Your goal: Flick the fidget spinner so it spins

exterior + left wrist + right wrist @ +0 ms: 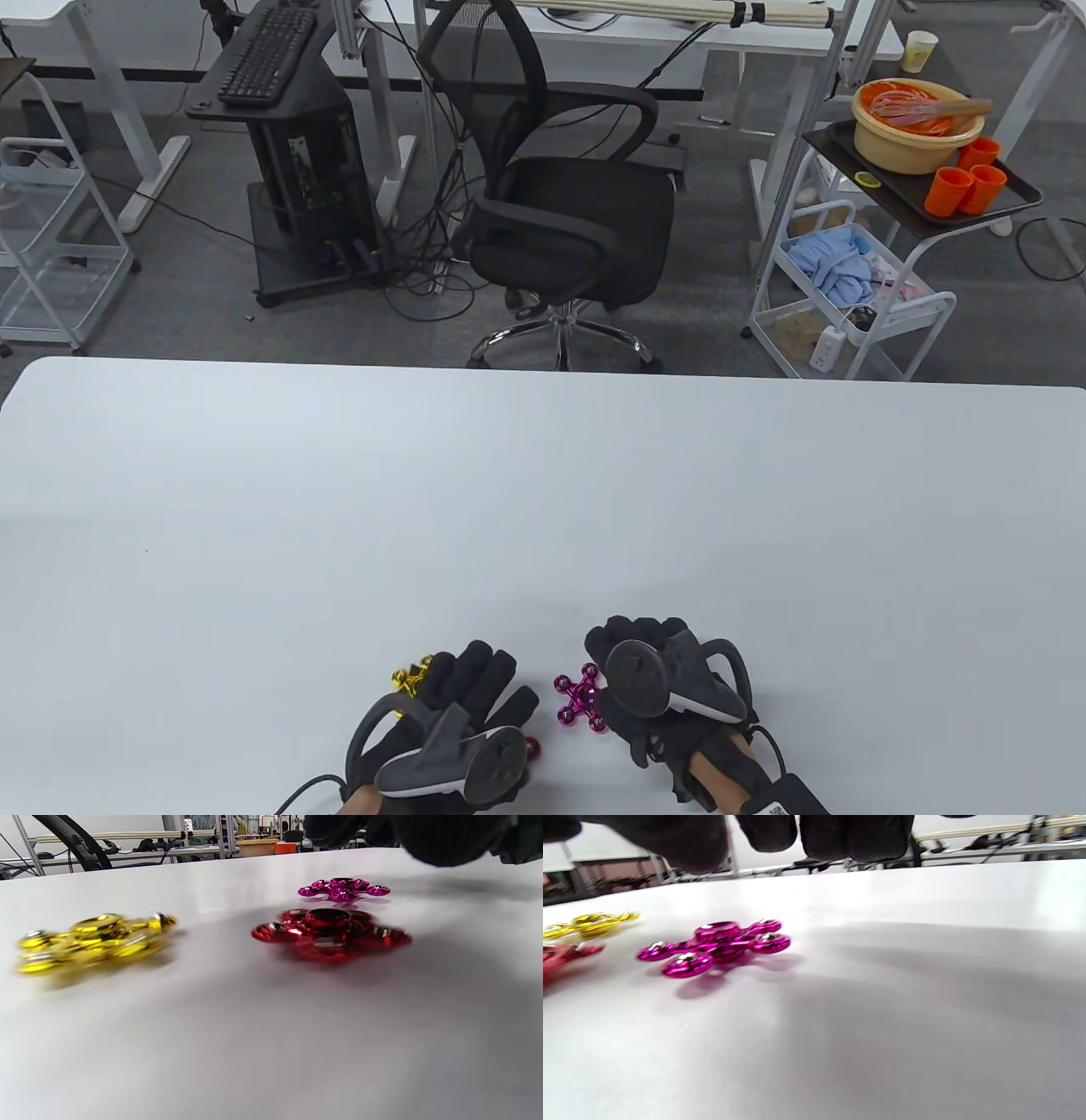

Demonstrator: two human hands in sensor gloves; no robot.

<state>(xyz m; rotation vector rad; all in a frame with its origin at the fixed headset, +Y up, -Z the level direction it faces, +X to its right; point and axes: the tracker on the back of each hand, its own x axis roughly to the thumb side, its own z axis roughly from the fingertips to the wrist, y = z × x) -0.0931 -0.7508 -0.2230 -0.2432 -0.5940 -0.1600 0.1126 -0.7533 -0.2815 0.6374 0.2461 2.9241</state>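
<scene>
Three metallic fidget spinners lie flat on the white table (543,509) near its front edge. The gold spinner (411,677) sits at my left hand's (475,679) fingertips, partly hidden by them, and looks blurred in the left wrist view (93,942). The red spinner (328,933) lies under my left hand; only a tip of it (532,747) shows from above. The magenta spinner (581,698) lies flat and still just left of my right hand (636,645) and shows in the right wrist view (717,944). Both hands hover over the table and hold nothing.
The table stretches bare toward its far edge. Beyond it stand a black office chair (560,204), a cart with an orange-stained mixing bowl (916,127) and orange cups (963,182), and a computer stand (288,153).
</scene>
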